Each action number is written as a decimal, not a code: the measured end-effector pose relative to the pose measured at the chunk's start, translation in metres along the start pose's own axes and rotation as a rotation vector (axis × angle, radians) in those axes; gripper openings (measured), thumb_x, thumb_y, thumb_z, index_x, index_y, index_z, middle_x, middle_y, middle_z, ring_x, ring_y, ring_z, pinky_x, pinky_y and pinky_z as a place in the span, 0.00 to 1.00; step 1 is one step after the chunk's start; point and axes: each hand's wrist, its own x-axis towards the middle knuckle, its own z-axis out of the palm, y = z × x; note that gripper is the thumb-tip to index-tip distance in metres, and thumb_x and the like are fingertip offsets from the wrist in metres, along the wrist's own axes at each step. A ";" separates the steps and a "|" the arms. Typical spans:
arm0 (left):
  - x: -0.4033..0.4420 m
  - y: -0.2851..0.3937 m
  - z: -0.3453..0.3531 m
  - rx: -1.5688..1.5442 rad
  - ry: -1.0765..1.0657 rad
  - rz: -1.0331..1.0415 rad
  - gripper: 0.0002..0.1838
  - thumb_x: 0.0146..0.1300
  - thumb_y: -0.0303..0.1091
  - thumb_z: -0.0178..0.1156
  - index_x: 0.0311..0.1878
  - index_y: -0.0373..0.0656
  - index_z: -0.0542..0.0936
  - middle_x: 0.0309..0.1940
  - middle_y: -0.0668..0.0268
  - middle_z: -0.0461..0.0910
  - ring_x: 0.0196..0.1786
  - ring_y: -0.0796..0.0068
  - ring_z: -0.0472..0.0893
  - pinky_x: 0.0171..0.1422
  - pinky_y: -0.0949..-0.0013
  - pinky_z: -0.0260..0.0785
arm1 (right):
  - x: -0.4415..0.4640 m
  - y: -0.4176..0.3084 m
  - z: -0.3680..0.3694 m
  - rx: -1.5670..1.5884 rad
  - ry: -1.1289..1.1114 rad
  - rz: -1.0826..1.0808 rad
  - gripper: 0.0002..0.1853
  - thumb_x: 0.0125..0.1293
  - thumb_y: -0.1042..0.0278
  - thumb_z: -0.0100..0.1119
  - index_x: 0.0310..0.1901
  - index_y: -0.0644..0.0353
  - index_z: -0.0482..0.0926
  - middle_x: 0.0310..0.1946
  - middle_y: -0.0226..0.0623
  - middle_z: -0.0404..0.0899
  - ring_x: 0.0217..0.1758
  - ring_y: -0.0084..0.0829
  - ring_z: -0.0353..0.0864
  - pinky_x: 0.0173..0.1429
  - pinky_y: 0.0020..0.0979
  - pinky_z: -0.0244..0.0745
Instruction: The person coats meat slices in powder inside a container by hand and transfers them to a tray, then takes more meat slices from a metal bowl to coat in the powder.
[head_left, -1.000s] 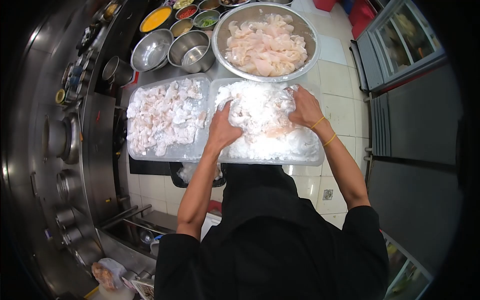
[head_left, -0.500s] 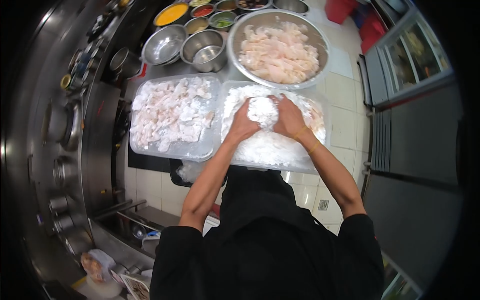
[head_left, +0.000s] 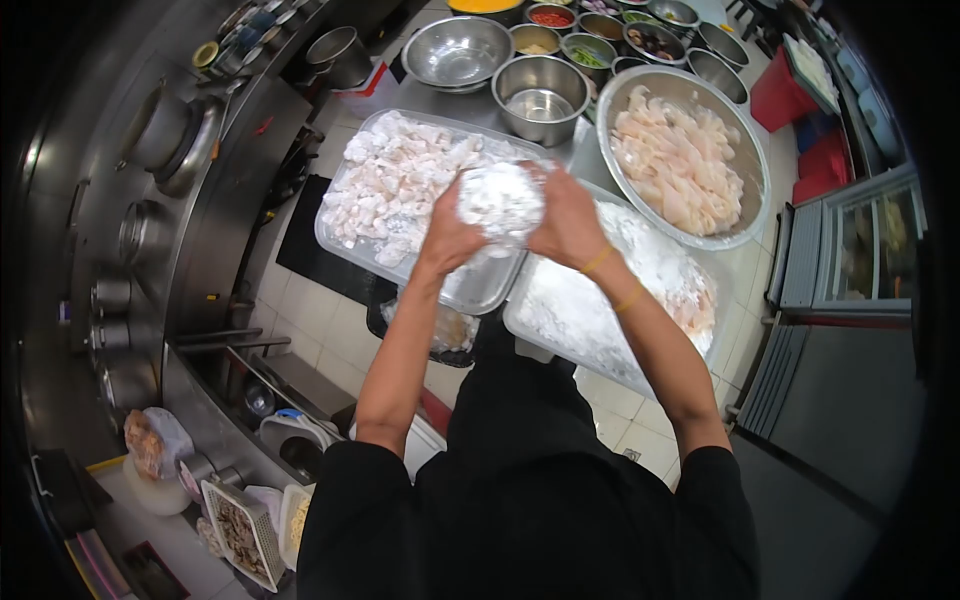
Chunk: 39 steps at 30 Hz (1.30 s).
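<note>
A heap of powder-coated meat pieces (head_left: 502,205) is cupped between my left hand (head_left: 450,232) and my right hand (head_left: 568,222), one on each side. My hands hold it over the right end of the left plastic tray (head_left: 478,297), near the gap between the two trays. Several white-coated pieces (head_left: 395,165) lie spread in that tray. Under my right forearm is the second tray (head_left: 520,328), filled with white powder (head_left: 575,300) and some pinkish pieces along its right side. The pieces in my hands look blurred, and their kind cannot be made out.
A large steel bowl (head_left: 757,205) of pale raw meat slices (head_left: 680,165) stands behind the powder tray. Two steel bowls, one wide (head_left: 458,50) and one deep (head_left: 540,98), sit behind the left tray. Several small bowls of ingredients line the back. A fridge (head_left: 865,245) stands at right.
My hands have lifted the coated heap out of the powder tray and carried it left to the other tray. The view has turned, so the trays appear tilted and shifted right.
</note>
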 end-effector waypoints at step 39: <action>-0.064 -0.120 -0.189 0.901 0.646 0.224 0.27 0.48 0.20 0.49 0.55 0.26 0.73 0.53 0.35 0.73 0.59 0.30 0.69 0.66 0.46 0.61 | -0.010 -0.060 0.214 -0.040 -0.561 -0.362 0.18 0.53 0.76 0.57 0.48 0.57 0.79 0.49 0.43 0.69 0.55 0.44 0.69 0.48 0.39 0.77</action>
